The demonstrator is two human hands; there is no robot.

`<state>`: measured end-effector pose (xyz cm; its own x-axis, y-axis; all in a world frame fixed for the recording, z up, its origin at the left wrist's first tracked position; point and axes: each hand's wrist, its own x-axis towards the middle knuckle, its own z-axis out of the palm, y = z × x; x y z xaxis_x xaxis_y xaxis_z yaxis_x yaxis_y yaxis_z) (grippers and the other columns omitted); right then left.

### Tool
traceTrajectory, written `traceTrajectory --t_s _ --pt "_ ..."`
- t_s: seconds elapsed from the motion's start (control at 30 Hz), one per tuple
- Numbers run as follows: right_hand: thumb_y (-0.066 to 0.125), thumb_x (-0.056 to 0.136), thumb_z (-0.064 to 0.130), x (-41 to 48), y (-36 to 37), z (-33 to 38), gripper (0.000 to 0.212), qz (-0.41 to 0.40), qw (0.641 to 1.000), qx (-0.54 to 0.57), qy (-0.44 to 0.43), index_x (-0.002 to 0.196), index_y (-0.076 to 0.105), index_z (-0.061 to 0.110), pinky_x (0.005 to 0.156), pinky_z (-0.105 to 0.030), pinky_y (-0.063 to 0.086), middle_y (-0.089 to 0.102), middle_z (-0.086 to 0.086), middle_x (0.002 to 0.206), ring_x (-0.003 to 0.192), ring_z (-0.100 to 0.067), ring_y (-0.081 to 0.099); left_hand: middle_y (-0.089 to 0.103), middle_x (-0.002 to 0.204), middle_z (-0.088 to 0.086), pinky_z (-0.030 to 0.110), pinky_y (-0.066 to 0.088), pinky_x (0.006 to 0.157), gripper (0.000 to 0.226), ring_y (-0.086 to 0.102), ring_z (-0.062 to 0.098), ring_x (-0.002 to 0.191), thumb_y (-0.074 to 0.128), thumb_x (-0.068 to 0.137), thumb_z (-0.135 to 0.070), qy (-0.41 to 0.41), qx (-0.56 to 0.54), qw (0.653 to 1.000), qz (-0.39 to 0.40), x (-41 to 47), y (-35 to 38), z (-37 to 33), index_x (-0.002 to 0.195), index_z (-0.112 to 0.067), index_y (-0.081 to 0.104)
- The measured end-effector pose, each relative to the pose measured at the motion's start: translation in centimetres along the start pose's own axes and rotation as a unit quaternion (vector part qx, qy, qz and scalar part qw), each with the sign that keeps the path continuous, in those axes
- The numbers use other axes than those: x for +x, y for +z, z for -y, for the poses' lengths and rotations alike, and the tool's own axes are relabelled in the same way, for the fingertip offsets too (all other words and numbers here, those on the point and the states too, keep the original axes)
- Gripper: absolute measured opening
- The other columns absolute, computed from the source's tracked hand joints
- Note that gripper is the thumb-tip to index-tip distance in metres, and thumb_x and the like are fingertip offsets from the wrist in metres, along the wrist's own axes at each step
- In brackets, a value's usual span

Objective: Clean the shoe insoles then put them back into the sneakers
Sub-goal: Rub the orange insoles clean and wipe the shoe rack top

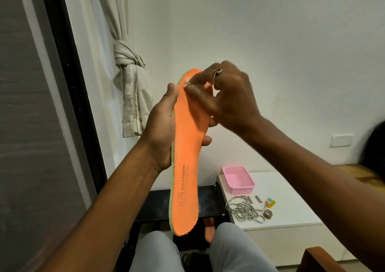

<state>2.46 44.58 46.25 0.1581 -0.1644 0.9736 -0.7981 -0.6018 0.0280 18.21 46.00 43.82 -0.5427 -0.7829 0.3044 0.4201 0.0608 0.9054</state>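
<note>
Currently, the left hand (160, 130) is gripping the orange insole (187, 146) while the right hand (227, 96) is pinching a white wad (187, 82) beside the left thumb.

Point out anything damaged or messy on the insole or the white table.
The orange insole, gripped by the left hand, has a ragged, frayed edge at its heel end; the right hand pinches a white wad at its toe. Grey laces lie tangled on the white table.

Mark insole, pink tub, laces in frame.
orange insole (187, 146), head view, mid top surface
pink tub (242, 189), head view, front wall
grey laces (242, 209), head view, middle of tangle
</note>
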Motion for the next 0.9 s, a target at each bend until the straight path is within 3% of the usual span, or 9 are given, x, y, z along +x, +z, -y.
traceTrajectory --t_s 0.1,0.23,0.3,0.4,0.47,0.63,0.8,0.9 --pt "0.074 0.089 0.029 0.4 -0.2 -1.4 0.010 -0.008 0.999 -0.012 0.037 0.091 0.078 0.020 0.070 -0.039 0.050 0.073 0.005 0.087 0.080 -0.015 0.059 0.068 0.124 0.018 0.043 0.054 0.068 0.066 0.068 0.033 0.096 0.023 0.103 -0.064 -0.006 0.012 1.000 -0.005 -0.1 0.1 0.2 0.139 -0.022 0.058" --pt "0.077 0.089 0.024 -1.4 -1.2 0.2 0.010 0.155 0.983 0.080 -0.057 0.095 0.080 0.016 0.070 -0.039 0.053 0.071 0.002 0.089 0.081 -0.017 0.062 0.070 0.102 0.011 0.040 0.046 0.066 0.070 0.062 0.027 0.079 0.021 0.104 -0.064 0.000 -0.020 1.000 -0.007 0.0 0.0 -0.1 0.119 -0.017 0.071" --pt "0.076 0.091 0.029 -1.0 -1.9 -0.4 0.013 0.196 0.974 0.078 -0.076 0.096 0.080 0.018 0.069 -0.040 0.052 0.071 0.004 0.089 0.081 -0.016 0.060 0.070 0.100 0.010 0.040 0.046 0.065 0.071 0.062 0.026 0.078 0.021 0.103 -0.064 -0.001 -0.019 1.000 -0.007 0.1 0.0 0.0 0.118 -0.017 0.071" --pt "0.074 0.091 0.033 0.4 -2.2 -1.7 0.013 0.140 0.989 0.007 -0.054 0.095 0.079 0.021 0.065 -0.041 0.050 0.070 0.007 0.086 0.080 -0.015 0.055 0.070 0.119 0.015 0.041 0.051 0.065 0.071 0.065 0.030 0.090 0.021 0.103 -0.065 -0.006 0.011 1.000 -0.016 0.2 -0.1 0.2 0.134 -0.017 0.062" --pt "0.074 0.091 0.031 0.3 -2.0 -1.4 0.013 0.124 0.990 -0.022 -0.060 0.094 0.079 0.020 0.065 -0.041 0.051 0.071 0.005 0.087 0.080 -0.018 0.058 0.069 0.120 0.016 0.042 0.051 0.066 0.071 0.066 0.030 0.091 0.021 0.102 -0.066 -0.008 0.014 1.000 -0.016 0.2 -0.1 0.2 0.136 -0.018 0.060" --pt "0.075 0.090 0.033 -0.7 -2.5 -0.1 0.015 0.248 0.961 0.029 -0.116 0.094 0.081 0.020 0.064 -0.039 0.051 0.072 0.005 0.087 0.078 -0.016 0.059 0.067 0.100 0.013 0.040 0.045 0.065 0.074 0.060 0.026 0.076 0.020 0.103 -0.065 -0.005 -0.017 1.000 -0.012 0.0 -0.1 -0.1 0.126 -0.013 0.068" --pt "0.072 0.086 0.026 0.5 -2.5 -1.2 0.010 0.130 0.987 -0.076 -0.060 0.085 0.079 0.019 0.061 -0.039 0.051 0.072 0.005 0.082 0.078 -0.019 0.059 0.070 0.122 0.016 0.042 0.053 0.066 0.071 0.067 0.032 0.094 0.021 0.102 -0.066 -0.010 0.014 0.999 -0.027 0.1 -0.1 0.2 0.136 -0.018 0.061" --pt "0.075 0.083 0.025 -0.4 -2.7 0.0 0.008 0.224 0.971 0.005 -0.079 0.085 0.080 0.020 0.062 -0.037 0.051 0.071 0.008 0.081 0.078 -0.013 0.060 0.071 0.103 0.011 0.040 0.047 0.065 0.073 0.065 0.026 0.076 0.019 0.103 -0.065 -0.006 -0.006 1.000 -0.023 -0.1 0.1 0.0 0.124 -0.015 0.068"
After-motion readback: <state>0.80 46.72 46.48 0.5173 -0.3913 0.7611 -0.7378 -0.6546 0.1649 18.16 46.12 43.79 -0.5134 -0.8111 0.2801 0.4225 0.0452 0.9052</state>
